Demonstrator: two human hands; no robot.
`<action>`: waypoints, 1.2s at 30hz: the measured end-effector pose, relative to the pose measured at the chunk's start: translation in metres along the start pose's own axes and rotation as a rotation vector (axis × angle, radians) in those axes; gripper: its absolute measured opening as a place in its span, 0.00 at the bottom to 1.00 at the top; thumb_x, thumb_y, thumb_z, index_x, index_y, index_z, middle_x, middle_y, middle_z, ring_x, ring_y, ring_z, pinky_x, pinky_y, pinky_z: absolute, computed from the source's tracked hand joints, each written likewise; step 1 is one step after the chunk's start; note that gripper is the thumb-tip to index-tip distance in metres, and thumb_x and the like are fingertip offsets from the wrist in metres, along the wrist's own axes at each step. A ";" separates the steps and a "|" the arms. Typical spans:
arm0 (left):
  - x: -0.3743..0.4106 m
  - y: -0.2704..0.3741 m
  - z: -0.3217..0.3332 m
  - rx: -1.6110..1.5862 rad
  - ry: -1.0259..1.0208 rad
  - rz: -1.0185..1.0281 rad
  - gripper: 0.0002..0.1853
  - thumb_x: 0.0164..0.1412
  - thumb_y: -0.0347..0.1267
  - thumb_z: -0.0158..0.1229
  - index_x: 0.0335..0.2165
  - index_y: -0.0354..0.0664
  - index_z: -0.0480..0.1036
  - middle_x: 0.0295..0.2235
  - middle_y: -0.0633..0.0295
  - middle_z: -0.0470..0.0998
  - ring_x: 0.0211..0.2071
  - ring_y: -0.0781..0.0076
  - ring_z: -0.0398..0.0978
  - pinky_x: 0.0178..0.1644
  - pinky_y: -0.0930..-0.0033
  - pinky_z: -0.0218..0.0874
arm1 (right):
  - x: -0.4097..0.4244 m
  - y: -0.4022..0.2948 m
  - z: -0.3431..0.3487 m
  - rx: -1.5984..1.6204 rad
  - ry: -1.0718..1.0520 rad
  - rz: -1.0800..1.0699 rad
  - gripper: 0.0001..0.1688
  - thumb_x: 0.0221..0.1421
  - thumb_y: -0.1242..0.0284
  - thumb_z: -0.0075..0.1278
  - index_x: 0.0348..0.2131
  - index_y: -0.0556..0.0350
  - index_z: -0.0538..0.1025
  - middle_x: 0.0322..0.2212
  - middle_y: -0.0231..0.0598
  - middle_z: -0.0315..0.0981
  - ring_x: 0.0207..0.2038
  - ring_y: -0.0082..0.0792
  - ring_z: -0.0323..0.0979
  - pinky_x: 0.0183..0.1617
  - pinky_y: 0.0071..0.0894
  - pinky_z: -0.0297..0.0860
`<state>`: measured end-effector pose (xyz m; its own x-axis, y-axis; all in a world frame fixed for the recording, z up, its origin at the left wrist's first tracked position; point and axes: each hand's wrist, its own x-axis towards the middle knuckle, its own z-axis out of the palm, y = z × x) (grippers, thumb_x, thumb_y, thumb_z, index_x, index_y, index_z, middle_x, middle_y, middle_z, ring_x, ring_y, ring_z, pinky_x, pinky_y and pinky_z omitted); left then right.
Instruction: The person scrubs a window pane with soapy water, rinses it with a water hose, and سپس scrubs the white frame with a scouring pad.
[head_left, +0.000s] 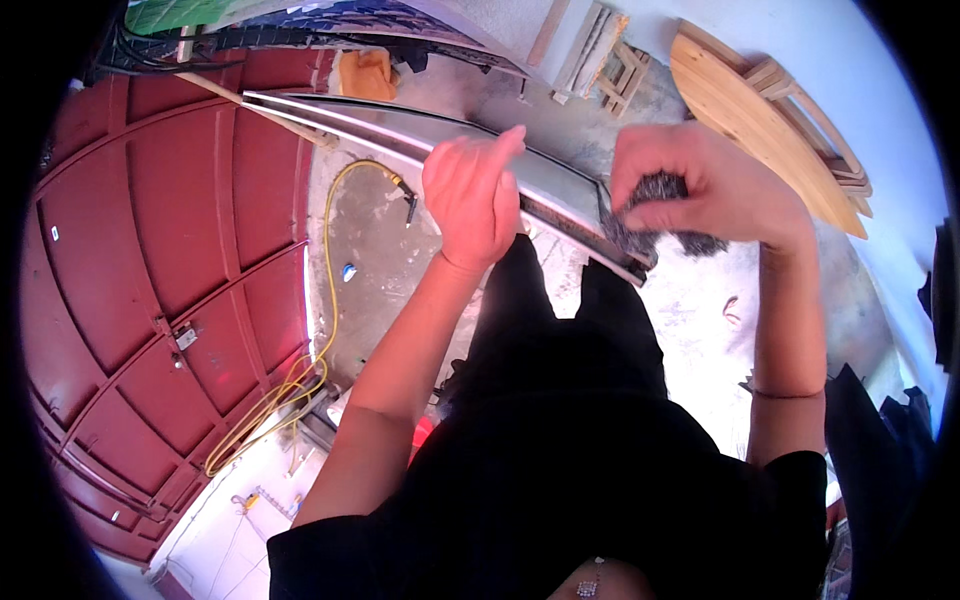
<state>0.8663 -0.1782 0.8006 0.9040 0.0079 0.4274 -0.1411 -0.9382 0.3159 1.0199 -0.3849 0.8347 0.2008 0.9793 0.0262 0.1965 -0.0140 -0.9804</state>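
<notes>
A long framed panel with pale metal edges and a dark seal stands on edge in front of my legs, slanting from upper left to lower right. My left hand is at its near edge, around the middle, fingers bent and close together; whether it grips the frame is hidden. Dark grey, fibrous material, like steel wool, is pinched in my right hand above the panel's right end. More of the same fibre hangs below that hand, by the frame's corner.
A yellow hose with a black-tipped nozzle lies on the concrete floor at left, beside large red metal doors. An oval wooden tabletop leans at the upper right wall. Wooden pieces and an orange cloth are behind the panel.
</notes>
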 end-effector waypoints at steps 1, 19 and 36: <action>0.003 0.000 0.000 -0.006 -0.005 -0.017 0.16 0.56 0.29 0.42 0.40 0.38 0.71 0.31 0.62 0.76 0.32 0.61 0.70 0.46 0.61 0.55 | 0.001 -0.009 0.004 -0.181 -0.048 0.086 0.08 0.42 0.73 0.55 0.24 0.56 0.71 0.26 0.37 0.69 0.30 0.41 0.68 0.34 0.33 0.64; 0.010 -0.021 0.001 -0.184 -0.033 0.002 0.22 0.49 0.27 0.51 0.46 0.40 0.66 0.25 0.60 0.73 0.31 0.61 0.70 0.44 0.62 0.58 | 0.052 -0.077 0.027 -0.763 0.096 0.285 0.10 0.37 0.75 0.57 0.22 0.56 0.70 0.24 0.39 0.69 0.29 0.43 0.70 0.31 0.40 0.64; 0.016 -0.105 -0.031 -0.235 -0.085 0.305 0.11 0.49 0.35 0.53 0.31 0.42 0.71 0.29 0.61 0.72 0.37 0.65 0.69 0.44 0.64 0.57 | 0.079 -0.087 0.101 -0.831 0.535 0.612 0.08 0.41 0.76 0.55 0.23 0.57 0.70 0.24 0.41 0.68 0.28 0.45 0.69 0.34 0.38 0.65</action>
<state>0.8828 -0.0686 0.8001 0.8352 -0.2970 0.4629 -0.4880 -0.7884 0.3746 0.9219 -0.2862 0.9022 0.8208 0.5552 -0.1342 0.4553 -0.7779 -0.4331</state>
